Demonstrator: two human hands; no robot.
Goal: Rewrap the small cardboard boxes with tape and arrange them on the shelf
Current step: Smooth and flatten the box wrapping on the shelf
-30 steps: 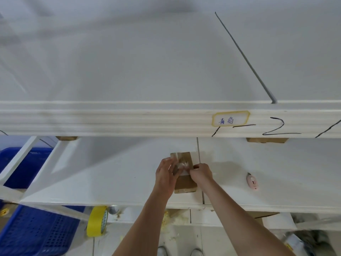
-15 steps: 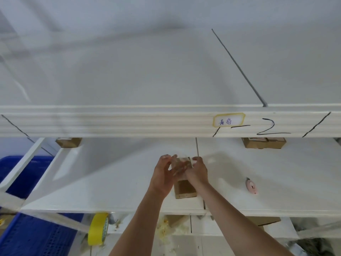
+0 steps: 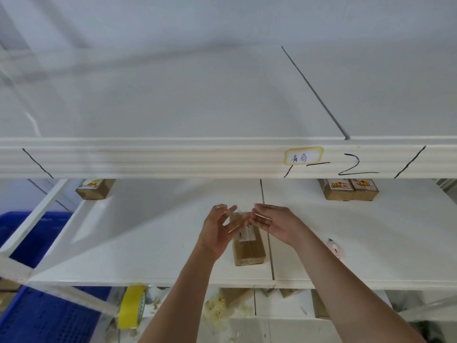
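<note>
Cardboard box [image 3: 248, 246], brown and oblong with glossy clear tape and a white label on top, lies flat on the smooth white shelf [image 3: 148, 233], dead centre of it. Left hand [image 3: 217, 230] hovers at its nine o'clock, fingers spread wide, gripping nothing. Right hand [image 3: 275, 224] floats at two o'clock, fingers straight and loose. Three more labelled boxes sit at the back: one [image 3: 95, 189] at ten o'clock, two [image 3: 348, 189] touching at one o'clock.

Shelf: I see a white shelf board [image 3: 153, 243], seam down the middle.
Centre: taped cardboard box [image 3: 248, 251].
Back left: one small box [image 3: 95, 189].
Back right: pair of boxes [image 3: 348, 190] touching.
Right: pink cutter [image 3: 335, 249].
</note>
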